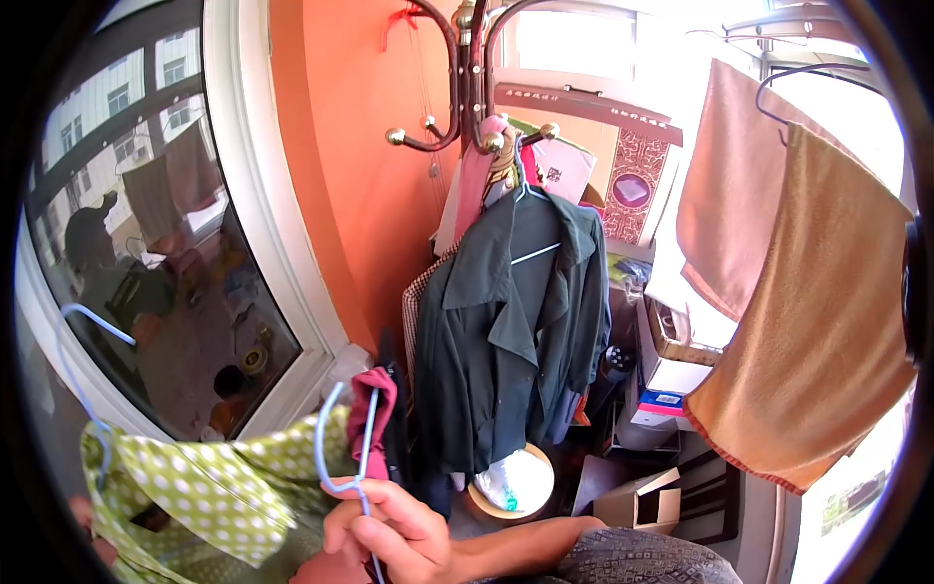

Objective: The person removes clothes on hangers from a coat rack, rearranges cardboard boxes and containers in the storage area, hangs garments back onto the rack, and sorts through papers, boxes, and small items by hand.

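My right hand (394,533), low in the middle of the head view, pinches the neck of a light blue hanger (319,448) between thumb and fingers. Its hook points up, in front of a dark red cloth (375,409). To the left, a green garment with white dots (209,479) is draped, bunched, across the lower left. Another light blue hanger (73,375) rises from its left end. Only slivers of my left hand (83,514) show at the lower left edge beside the garment; the fingers are mostly hidden.
A dark shirt (496,331) hangs on a coat stand (472,68) ahead. Brown (803,321) and pink (735,204) towels hang at right. Below are a round bin (538,487), a cardboard box (637,501) and stacked boxes (681,365). A reflecting window (165,253) stands at left.
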Demonstrator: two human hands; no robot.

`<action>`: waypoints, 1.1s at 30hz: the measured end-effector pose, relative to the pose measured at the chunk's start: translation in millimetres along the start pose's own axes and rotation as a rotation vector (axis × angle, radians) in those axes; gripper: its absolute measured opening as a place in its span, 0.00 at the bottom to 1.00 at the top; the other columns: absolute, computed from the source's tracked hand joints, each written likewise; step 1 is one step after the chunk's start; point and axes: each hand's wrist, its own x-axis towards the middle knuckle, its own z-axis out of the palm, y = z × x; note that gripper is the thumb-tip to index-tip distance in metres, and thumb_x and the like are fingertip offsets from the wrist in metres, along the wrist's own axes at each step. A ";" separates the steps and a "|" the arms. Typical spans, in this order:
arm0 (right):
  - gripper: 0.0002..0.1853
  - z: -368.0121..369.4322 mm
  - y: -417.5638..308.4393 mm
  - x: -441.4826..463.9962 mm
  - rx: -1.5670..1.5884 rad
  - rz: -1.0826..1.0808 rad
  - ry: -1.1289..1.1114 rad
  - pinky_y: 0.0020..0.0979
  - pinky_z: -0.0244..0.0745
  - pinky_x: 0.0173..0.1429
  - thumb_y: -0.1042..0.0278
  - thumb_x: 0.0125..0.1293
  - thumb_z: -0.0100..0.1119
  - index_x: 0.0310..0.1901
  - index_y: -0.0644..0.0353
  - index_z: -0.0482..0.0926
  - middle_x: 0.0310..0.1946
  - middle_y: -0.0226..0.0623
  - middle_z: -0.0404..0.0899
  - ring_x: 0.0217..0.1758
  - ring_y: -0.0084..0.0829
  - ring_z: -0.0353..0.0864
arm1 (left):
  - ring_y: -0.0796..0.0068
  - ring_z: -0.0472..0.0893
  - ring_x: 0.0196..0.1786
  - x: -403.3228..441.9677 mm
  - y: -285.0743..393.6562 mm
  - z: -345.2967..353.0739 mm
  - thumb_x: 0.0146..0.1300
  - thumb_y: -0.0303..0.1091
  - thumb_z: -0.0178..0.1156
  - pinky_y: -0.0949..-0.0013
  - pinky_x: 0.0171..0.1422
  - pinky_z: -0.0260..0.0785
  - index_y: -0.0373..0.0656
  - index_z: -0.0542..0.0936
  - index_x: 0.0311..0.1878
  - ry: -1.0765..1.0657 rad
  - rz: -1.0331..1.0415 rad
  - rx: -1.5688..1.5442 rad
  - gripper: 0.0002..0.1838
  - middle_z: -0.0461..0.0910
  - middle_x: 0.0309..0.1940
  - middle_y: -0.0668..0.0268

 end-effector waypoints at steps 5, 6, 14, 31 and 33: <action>0.22 -5.9 -23.3 6.1 -0.164 -0.149 0.024 0.22 0.74 0.36 0.66 0.85 0.41 0.74 0.66 0.63 0.38 0.43 0.84 0.27 0.22 0.77 | 0.72 0.87 0.46 58.3 -6.7 14.3 0.60 0.23 0.66 0.67 0.50 0.79 0.32 0.82 0.54 -0.128 0.083 0.254 0.17 0.88 0.43 0.59; 0.23 -4.6 -36.7 11.8 -0.205 -0.172 0.045 0.22 0.73 0.34 0.67 0.85 0.41 0.75 0.67 0.62 0.37 0.42 0.83 0.26 0.21 0.76 | 0.74 0.87 0.45 67.4 -2.0 24.5 0.58 0.19 0.66 0.69 0.48 0.78 0.31 0.84 0.49 -0.105 0.068 0.118 0.14 0.88 0.38 0.60; 0.26 -3.7 -141.0 51.6 -0.440 -0.422 0.143 0.24 0.76 0.30 0.66 0.83 0.44 0.74 0.73 0.61 0.25 0.43 0.82 0.20 0.25 0.76 | 0.78 0.86 0.42 130.3 1.9 47.5 0.59 0.17 0.67 0.72 0.48 0.77 0.27 0.83 0.49 -0.304 0.112 -0.014 0.14 0.88 0.41 0.62; 0.18 -75.0 -294.8 65.6 -0.618 -0.736 0.192 0.24 0.66 0.19 0.63 0.81 0.45 0.55 0.72 0.75 0.19 0.29 0.74 0.14 0.22 0.68 | 0.76 0.84 0.44 105.3 -9.6 7.1 0.60 0.24 0.67 0.71 0.51 0.75 0.29 0.82 0.48 -0.146 0.166 -0.055 0.14 0.87 0.41 0.61; 0.16 -86.3 -298.4 71.6 -0.657 -0.707 0.205 0.24 0.66 0.20 0.64 0.80 0.45 0.53 0.71 0.75 0.20 0.29 0.74 0.15 0.22 0.68 | 0.76 0.84 0.45 98.3 -9.7 -1.9 0.60 0.24 0.67 0.71 0.52 0.75 0.30 0.81 0.49 -0.109 0.142 -0.016 0.14 0.87 0.42 0.61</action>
